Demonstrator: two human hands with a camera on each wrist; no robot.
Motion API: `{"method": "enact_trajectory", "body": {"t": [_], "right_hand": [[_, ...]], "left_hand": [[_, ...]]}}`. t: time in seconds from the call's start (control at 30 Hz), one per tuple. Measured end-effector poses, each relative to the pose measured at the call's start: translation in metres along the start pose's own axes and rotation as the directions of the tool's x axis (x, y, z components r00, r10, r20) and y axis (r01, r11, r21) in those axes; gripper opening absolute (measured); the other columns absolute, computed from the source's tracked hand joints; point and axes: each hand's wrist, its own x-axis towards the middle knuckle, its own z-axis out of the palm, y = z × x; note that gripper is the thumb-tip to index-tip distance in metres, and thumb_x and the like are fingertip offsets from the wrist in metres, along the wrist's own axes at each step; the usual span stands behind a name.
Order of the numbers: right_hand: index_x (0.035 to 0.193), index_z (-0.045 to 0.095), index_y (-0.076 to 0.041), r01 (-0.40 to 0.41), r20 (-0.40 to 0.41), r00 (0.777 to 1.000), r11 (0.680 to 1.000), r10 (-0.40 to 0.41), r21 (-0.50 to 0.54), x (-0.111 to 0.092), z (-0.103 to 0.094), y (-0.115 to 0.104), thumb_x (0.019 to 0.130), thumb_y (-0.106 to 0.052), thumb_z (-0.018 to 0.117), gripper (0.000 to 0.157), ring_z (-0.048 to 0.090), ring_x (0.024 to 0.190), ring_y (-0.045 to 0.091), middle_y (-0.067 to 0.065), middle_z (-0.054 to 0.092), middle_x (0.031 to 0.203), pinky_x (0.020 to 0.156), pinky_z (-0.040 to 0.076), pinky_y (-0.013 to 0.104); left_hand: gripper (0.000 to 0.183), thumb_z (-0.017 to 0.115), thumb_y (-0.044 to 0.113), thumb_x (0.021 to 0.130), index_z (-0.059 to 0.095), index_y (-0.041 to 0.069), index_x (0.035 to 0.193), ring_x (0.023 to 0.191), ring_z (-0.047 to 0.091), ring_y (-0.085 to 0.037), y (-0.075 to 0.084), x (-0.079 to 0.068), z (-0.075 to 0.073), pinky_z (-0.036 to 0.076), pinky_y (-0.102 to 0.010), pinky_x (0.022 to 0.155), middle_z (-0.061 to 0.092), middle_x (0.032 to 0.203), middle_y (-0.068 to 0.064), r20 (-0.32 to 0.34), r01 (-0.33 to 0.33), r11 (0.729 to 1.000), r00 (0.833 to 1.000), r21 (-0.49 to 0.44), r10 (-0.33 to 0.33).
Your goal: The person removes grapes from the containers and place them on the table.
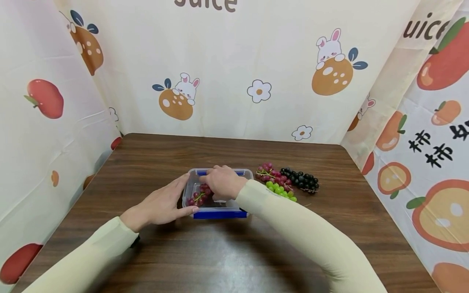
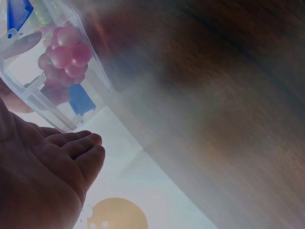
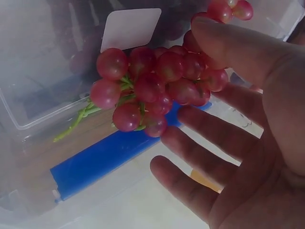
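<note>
A clear plastic food box (image 1: 216, 209) with blue latches stands on the table, without a lid over it. At its left side my left hand (image 1: 161, 203) lies with straight fingers along the wall, the thumb at the front corner. My right hand (image 1: 222, 183) reaches down inside, its fingertips hidden in the head view. From the right wrist, a bunch of red grapes (image 3: 147, 88) shows between thumb and fingers. More red grapes (image 1: 199, 195) rest in the box's left part. Through the wall, the left wrist view shows pink-red grapes (image 2: 66, 57).
Right of the box lie a red grape bunch (image 1: 269, 173), a green one (image 1: 280, 190) partly behind the right sleeve, and a black one (image 1: 300, 179). Printed fabric (image 1: 234, 114) hangs behind the wooden table (image 1: 165, 150) and at both sides.
</note>
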Motion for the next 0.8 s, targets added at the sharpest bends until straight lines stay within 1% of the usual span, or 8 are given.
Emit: {"method": "enact_trajectory", "body": {"t": [0.13, 0.27, 0.37, 0.47, 0.6, 0.7, 0.8], "right_hand": [[0.139, 0.063, -0.023, 0.010, 0.015, 1.000, 0.999, -0.010, -0.042, 0.0040, 0.0009, -0.0027, 0.089, -0.040, 0.081, 0.056, 0.065, 0.114, 0.020, 0.003, 0.070, 0.126, 0.101, 0.052, 0.042], [0.128, 0.068, -0.021, 0.034, 0.020, 0.999, 0.998, -0.033, -0.055, 0.0076, 0.0057, -0.0048, 0.090, -0.032, 0.082, 0.043, 0.068, 0.096, 0.014, -0.001, 0.073, 0.111, 0.093, 0.056, 0.037], [0.118, 0.070, -0.020, 0.041, 0.024, 0.999, 0.997, -0.039, -0.073, 0.0085, 0.0089, -0.0058, 0.092, -0.029, 0.080, 0.030, 0.066, 0.082, 0.012, -0.002, 0.074, 0.099, 0.087, 0.058, 0.034], [0.111, 0.071, -0.020, 0.035, 0.028, 0.999, 0.994, -0.032, -0.100, 0.0071, 0.0093, -0.0060, 0.095, -0.029, 0.076, 0.020, 0.064, 0.074, 0.011, -0.003, 0.073, 0.091, 0.081, 0.059, 0.031], [0.105, 0.071, -0.020, 0.033, 0.032, 0.999, 0.994, -0.030, -0.104, 0.0050, 0.0089, -0.0045, 0.096, -0.029, 0.073, 0.013, 0.060, 0.069, 0.009, -0.004, 0.071, 0.087, 0.075, 0.059, 0.029], [0.106, 0.072, -0.020, 0.037, 0.040, 0.999, 0.996, -0.034, -0.079, 0.0047, 0.0085, -0.0028, 0.096, -0.027, 0.072, 0.012, 0.060, 0.069, 0.010, -0.003, 0.070, 0.087, 0.075, 0.058, 0.029], [0.110, 0.073, -0.019, 0.036, 0.046, 0.998, 0.999, -0.034, -0.031, 0.0037, 0.0077, -0.0007, 0.097, -0.022, 0.071, 0.014, 0.060, 0.071, 0.010, -0.003, 0.069, 0.087, 0.075, 0.058, 0.028]], "left_hand": [[0.113, 0.053, 0.080, 0.089, 0.012, 0.007, 0.165, 0.145, 0.040, -0.035, 0.0002, -0.0001, -0.0003, 0.043, -0.056, 0.108, 0.026, 0.166, -0.017, 0.001, -0.001, 1.000, 1.000, 0.005, 0.001], [0.113, 0.053, 0.080, 0.089, 0.012, 0.008, 0.165, 0.145, 0.039, -0.035, 0.0002, 0.0000, -0.0001, 0.043, -0.056, 0.108, 0.026, 0.166, -0.017, -0.003, 0.000, 1.000, 1.000, 0.008, 0.000], [0.113, 0.053, 0.080, 0.089, 0.012, 0.008, 0.165, 0.145, 0.040, -0.035, 0.0002, 0.0001, 0.0004, 0.043, -0.056, 0.108, 0.027, 0.166, -0.016, -0.007, -0.001, 1.000, 1.000, 0.011, 0.001], [0.113, 0.052, 0.081, 0.088, 0.013, 0.007, 0.165, 0.146, 0.039, -0.035, -0.0002, 0.0001, 0.0009, 0.042, -0.056, 0.109, 0.026, 0.166, -0.017, -0.012, -0.010, 1.000, 1.000, 0.015, 0.010], [0.114, 0.052, 0.081, 0.089, 0.013, 0.006, 0.165, 0.147, 0.037, -0.035, -0.0008, -0.0001, 0.0010, 0.040, -0.055, 0.111, 0.026, 0.166, -0.017, -0.018, -0.024, 1.000, 1.000, 0.020, 0.024], [0.114, 0.051, 0.081, 0.089, 0.013, 0.005, 0.164, 0.147, 0.037, -0.035, -0.0013, -0.0004, 0.0013, 0.040, -0.055, 0.111, 0.025, 0.166, -0.017, -0.017, -0.022, 0.999, 1.000, 0.024, 0.023], [0.114, 0.050, 0.081, 0.089, 0.013, 0.004, 0.164, 0.147, 0.037, -0.035, -0.0014, -0.0007, 0.0015, 0.039, -0.055, 0.112, 0.025, 0.167, -0.018, -0.014, -0.016, 1.000, 1.000, 0.026, 0.016]]}}
